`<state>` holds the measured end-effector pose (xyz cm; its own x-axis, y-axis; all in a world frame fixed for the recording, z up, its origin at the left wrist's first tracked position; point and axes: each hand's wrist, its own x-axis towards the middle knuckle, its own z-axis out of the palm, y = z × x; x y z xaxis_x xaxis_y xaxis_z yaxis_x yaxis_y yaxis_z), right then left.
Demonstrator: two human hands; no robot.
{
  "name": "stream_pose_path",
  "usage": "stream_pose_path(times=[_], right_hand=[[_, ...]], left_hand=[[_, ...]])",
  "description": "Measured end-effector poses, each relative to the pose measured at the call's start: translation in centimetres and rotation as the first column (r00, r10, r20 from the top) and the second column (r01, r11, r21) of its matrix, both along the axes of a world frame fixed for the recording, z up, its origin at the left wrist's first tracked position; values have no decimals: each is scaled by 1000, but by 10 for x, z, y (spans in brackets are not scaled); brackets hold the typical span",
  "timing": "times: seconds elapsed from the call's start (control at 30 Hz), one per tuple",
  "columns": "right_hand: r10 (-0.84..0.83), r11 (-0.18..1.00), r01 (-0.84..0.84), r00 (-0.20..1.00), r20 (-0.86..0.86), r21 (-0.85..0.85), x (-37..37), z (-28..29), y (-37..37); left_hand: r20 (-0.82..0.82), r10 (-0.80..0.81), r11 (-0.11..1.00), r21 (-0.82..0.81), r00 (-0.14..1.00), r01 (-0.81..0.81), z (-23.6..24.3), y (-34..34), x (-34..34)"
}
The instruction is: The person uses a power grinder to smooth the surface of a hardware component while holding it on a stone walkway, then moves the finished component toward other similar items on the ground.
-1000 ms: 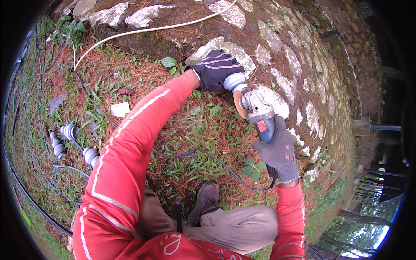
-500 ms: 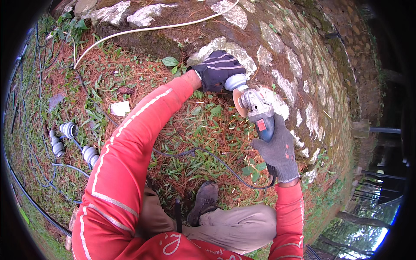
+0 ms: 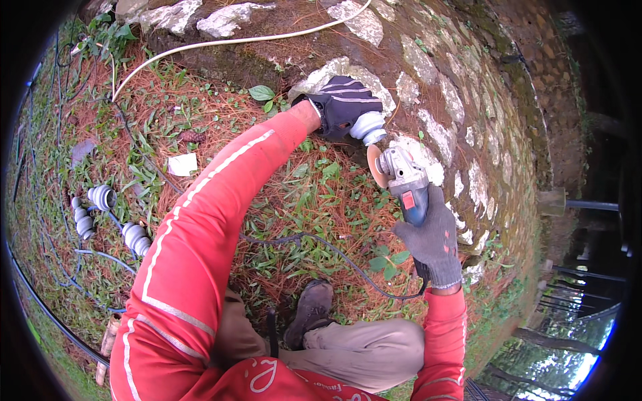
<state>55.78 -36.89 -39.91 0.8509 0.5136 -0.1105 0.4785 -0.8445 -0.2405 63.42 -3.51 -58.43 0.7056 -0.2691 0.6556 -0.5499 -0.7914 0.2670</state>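
Note:
In a dark glove with pale stripes, my left hand (image 3: 346, 105) is closed around a grey ribbed insulator (image 3: 368, 127), close to the stone wall. My right hand (image 3: 433, 235), in a grey knit glove, grips the body of an angle grinder (image 3: 409, 184) with a red switch. Its orange-brown disc (image 3: 376, 166) lies just below the insulator's lower end; whether they touch, I cannot tell. A dark power cord (image 3: 348, 254) runs from the grinder's rear across the grass.
Several more grey ribbed insulators (image 3: 102, 197) lie on the grass at left, among blue and black cables (image 3: 50, 311). A white scrap (image 3: 182, 164) rests on pine needles. The mossy stone wall (image 3: 441, 134) curves beyond my hands, with a pale cable (image 3: 247, 40) along it. My boot (image 3: 311, 311) is below.
The grinder has shifted slightly down and right, with its disc drawn a little away from the insulator. My left hand with the insulator has moved slightly right.

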Motion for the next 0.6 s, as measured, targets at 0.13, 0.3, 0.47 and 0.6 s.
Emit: stream_pose_path(times=[0.13,0.3,0.47,0.6], right_hand=[[2,1000,-2,1000,-3,12,3,-1,3],[-2,1000,2,1000,-18,-10,4,-1,6],[49,998,-50,999,12,39,4,-3,10],[19,1000,-18,999,-30,17,4,-1,14]], left_hand=[[-9,0,1000,5,1000,0,2,0,0],[-17,-2,1000,11,1000,2,2,0,0],[-25,-4,1000,12,1000,4,1,1,1],[-32,-6,1000,15,999,7,0,1,1]])
